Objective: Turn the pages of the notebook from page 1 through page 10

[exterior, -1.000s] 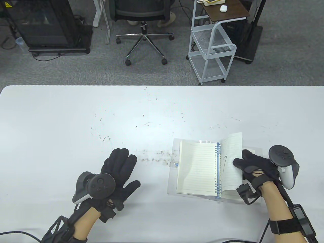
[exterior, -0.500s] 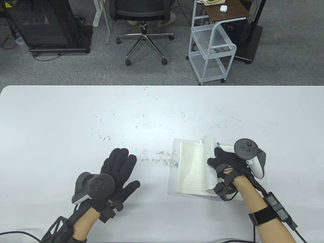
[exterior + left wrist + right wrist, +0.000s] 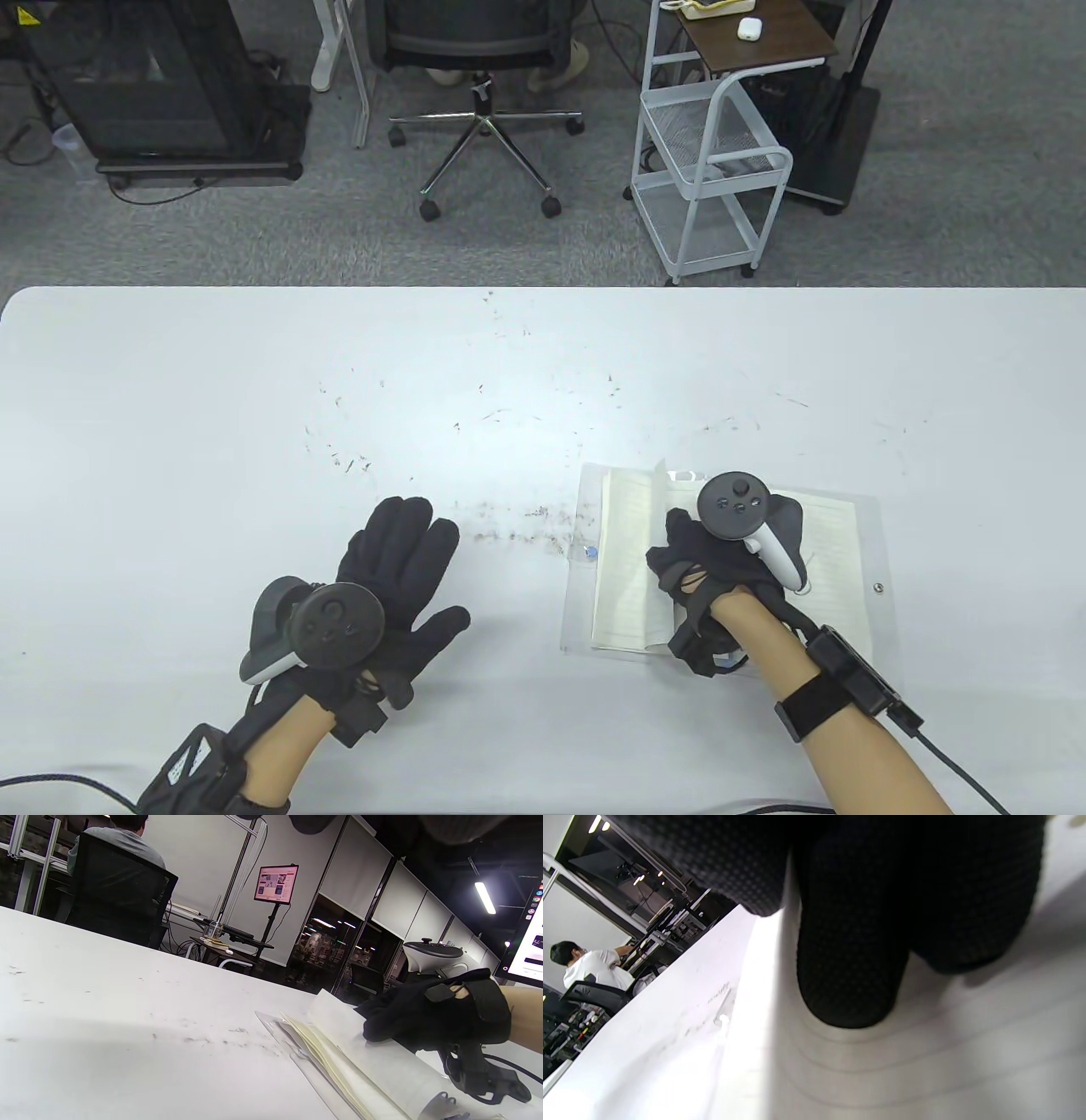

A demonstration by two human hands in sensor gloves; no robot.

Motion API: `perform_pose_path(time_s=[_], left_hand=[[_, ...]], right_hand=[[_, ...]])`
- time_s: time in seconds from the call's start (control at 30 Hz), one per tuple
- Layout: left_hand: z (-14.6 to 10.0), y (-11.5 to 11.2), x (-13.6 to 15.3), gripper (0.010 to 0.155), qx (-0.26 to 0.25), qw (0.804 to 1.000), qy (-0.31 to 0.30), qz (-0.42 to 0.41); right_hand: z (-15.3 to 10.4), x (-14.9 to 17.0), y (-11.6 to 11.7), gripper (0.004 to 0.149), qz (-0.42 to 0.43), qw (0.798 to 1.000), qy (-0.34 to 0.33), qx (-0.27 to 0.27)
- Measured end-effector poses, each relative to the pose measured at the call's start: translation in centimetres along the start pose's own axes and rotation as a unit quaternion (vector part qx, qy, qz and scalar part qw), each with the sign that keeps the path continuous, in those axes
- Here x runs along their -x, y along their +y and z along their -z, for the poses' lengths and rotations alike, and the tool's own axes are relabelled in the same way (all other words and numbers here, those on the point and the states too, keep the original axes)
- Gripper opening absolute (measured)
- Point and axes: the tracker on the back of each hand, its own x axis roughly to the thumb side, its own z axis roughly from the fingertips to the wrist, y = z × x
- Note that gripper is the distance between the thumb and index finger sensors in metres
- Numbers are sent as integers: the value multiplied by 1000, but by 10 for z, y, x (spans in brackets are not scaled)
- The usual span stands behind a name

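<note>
Open spiral notebook (image 3: 628, 577) with lined cream pages lying flat on the table; one page (image 3: 660, 543) stands lifted mid-turn.

A white table (image 3: 170, 407) bears an open notebook (image 3: 624, 560), scattered specks (image 3: 509, 533) and the flat left hand (image 3: 399, 569).

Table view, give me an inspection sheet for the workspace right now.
Surface: white table, scattered dark specks.
Job's things: notebook lies open; one page partway over toward its left side.
Clutter: nothing seen besides the specks.
Hands: right hand on the turning page; left hand flat on the table, apart from the notebook.
Cables: black leads run off both forearms.
Surroundings: office chair, white wire cart, grey carpet.
</note>
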Motion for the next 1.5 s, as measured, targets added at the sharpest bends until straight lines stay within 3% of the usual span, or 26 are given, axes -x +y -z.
perform_pose_path(time_s=[0.23, 0.43, 0.73, 0.9, 1.03, 1.17, 1.37, 1.5], left_hand=[[0, -1, -1, 84, 6, 1000, 1, 1], [1, -1, -1, 84, 8, 1000, 3, 2], [2, 0, -1, 84, 6, 1000, 4, 4], [2, 0, 0, 84, 5, 1000, 7, 3], [2, 0, 0, 84, 6, 1000, 9, 3], [2, -1, 0, 84, 9, 1000, 10, 3], [2, -1, 0, 84, 10, 1000, 12, 3], [3, -1, 0, 84, 11, 1000, 14, 2]], right_hand=[[-1, -3, 10, 71, 4, 1000, -16, -24], [-3, 1, 4, 72, 27, 999, -19, -23], [-27, 34, -58, 86, 73, 994, 1, 76], [-37, 73, -84, 90, 46, 994, 50, 88], [-39, 105, -87, 96, -36, 993, 100, 57], [-36, 128, -76, 103, -66, 989, 130, 14], [-32, 133, -61, 111, -121, 979, 148, -78], [-32, 129, -55, 111, -156, 973, 154, -76]])
